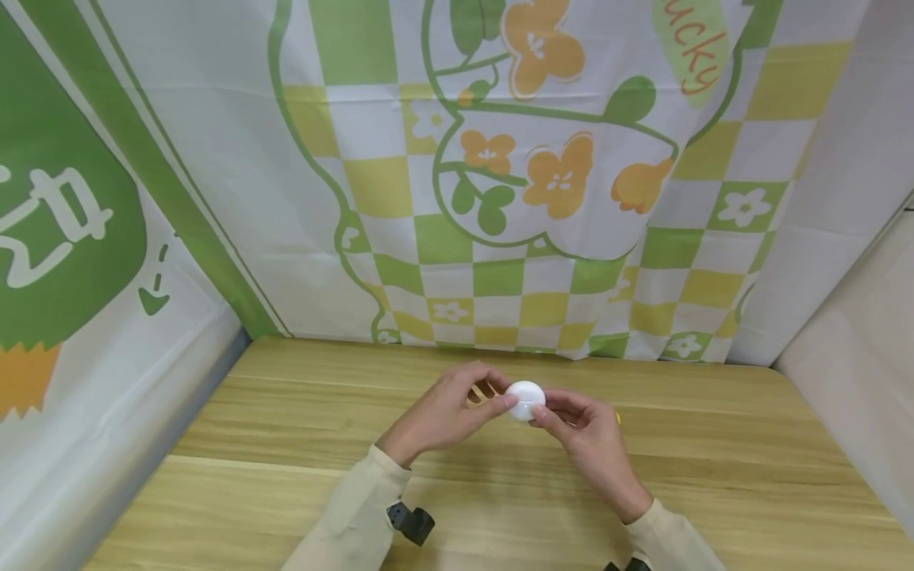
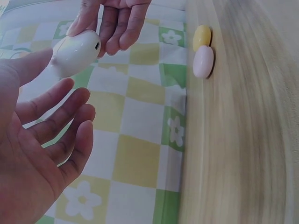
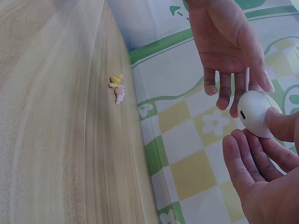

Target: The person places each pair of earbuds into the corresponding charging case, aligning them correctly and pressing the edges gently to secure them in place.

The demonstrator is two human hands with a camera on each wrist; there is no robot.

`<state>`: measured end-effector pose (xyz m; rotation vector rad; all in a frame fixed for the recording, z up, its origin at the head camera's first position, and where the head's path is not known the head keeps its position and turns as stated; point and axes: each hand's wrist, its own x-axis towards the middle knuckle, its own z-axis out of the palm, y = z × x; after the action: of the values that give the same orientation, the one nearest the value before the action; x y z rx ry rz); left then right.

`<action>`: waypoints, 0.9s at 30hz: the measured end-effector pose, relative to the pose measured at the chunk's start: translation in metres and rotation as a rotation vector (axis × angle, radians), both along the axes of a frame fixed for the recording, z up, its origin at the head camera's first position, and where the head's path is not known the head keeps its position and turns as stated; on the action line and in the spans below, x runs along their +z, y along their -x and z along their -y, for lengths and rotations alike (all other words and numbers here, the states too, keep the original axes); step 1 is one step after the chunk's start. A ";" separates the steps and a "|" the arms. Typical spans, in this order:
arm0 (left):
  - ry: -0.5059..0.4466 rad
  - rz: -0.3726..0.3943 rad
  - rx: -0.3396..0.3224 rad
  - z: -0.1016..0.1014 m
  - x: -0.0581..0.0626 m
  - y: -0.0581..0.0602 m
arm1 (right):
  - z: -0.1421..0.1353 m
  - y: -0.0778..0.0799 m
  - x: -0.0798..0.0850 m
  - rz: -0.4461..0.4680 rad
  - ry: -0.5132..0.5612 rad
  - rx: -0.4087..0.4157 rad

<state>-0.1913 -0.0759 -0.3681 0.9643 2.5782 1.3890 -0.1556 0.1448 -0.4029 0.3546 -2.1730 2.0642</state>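
A glossy white earbud charging case [image 1: 525, 401], rounded and with a lid seam, is held above the wooden table between both hands. A small dark port slot shows on the case [image 2: 77, 53] in the left wrist view. My left hand [image 1: 453, 408] pinches its left side at the edge, thumb on the front, the other fingers spread loosely. From the right, my right hand [image 1: 589, 432] grips it, with the thumb pressed on the shell and the fingers behind and below. The lid appears closed.
A small yellow piece [image 3: 116, 79] and a pale pink piece [image 3: 120, 93], shaped like earbuds, lie close together on the wooden table [image 1: 286, 492]. A checked, flowered cloth [image 1: 500, 277] hangs behind the table. White cloth walls stand at both sides.
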 end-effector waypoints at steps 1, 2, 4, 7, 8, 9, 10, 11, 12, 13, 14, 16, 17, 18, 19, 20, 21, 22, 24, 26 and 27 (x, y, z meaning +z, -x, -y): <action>-0.001 -0.001 -0.005 0.000 -0.001 0.000 | 0.000 0.000 0.000 0.000 -0.001 -0.002; -0.001 -0.002 -0.008 0.000 -0.002 0.000 | 0.000 0.000 0.000 0.000 0.000 -0.002; -0.002 -0.004 -0.011 0.000 -0.003 0.000 | 0.000 0.001 0.000 -0.001 0.000 -0.004; -0.011 -0.002 -0.016 -0.001 -0.004 0.000 | 0.000 0.001 0.000 0.000 0.002 -0.002; -0.014 0.002 -0.017 -0.001 -0.005 0.000 | 0.000 0.001 0.000 0.000 0.003 -0.001; -0.018 0.005 -0.019 -0.001 -0.005 0.000 | 0.000 0.001 0.000 -0.001 0.004 0.001; -0.022 0.008 -0.023 -0.001 -0.005 0.000 | 0.000 0.001 0.000 -0.002 0.003 0.004; -0.025 0.012 -0.026 -0.002 -0.005 0.000 | 0.000 0.001 0.000 -0.001 0.003 0.007; -0.026 0.014 -0.030 -0.002 -0.005 0.000 | 0.000 0.001 0.000 -0.001 0.004 0.010; -0.026 0.014 -0.032 -0.002 -0.005 0.000 | 0.000 0.001 0.000 -0.001 0.004 0.012; -0.026 0.013 -0.034 -0.002 -0.006 0.000 | 0.000 0.001 0.000 0.001 0.004 0.013; -0.024 0.009 -0.037 -0.002 -0.006 0.000 | 0.001 0.001 0.000 0.005 0.005 0.011; -0.023 0.005 -0.038 -0.002 -0.006 0.001 | 0.001 0.001 0.000 0.009 0.006 0.010; -0.023 0.000 -0.039 -0.003 -0.006 0.001 | 0.001 0.001 0.000 0.011 0.007 0.008; -0.025 -0.003 -0.039 -0.003 -0.006 0.001 | 0.001 0.001 0.000 0.014 0.008 0.006; -0.026 -0.005 -0.039 -0.003 -0.006 0.001 | 0.001 0.001 0.000 0.017 0.009 0.005; -0.029 -0.008 -0.039 -0.003 -0.007 0.001 | 0.001 0.001 0.000 0.019 0.010 0.004; -0.030 -0.010 -0.038 -0.004 -0.007 0.002 | 0.001 0.001 0.000 0.022 0.010 0.004; -0.033 -0.010 -0.036 -0.004 -0.007 0.002 | 0.001 0.001 0.000 0.026 0.010 0.005; -0.036 -0.009 -0.035 -0.004 -0.007 0.002 | 0.000 0.001 0.000 0.030 0.007 0.006; -0.037 -0.008 -0.035 -0.004 -0.007 0.002 | 0.000 0.001 0.000 0.031 0.005 0.004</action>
<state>-0.1931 -0.0718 -0.3751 1.0169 2.5374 1.4323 -0.1571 0.1446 -0.4025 0.3287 -2.1859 2.0912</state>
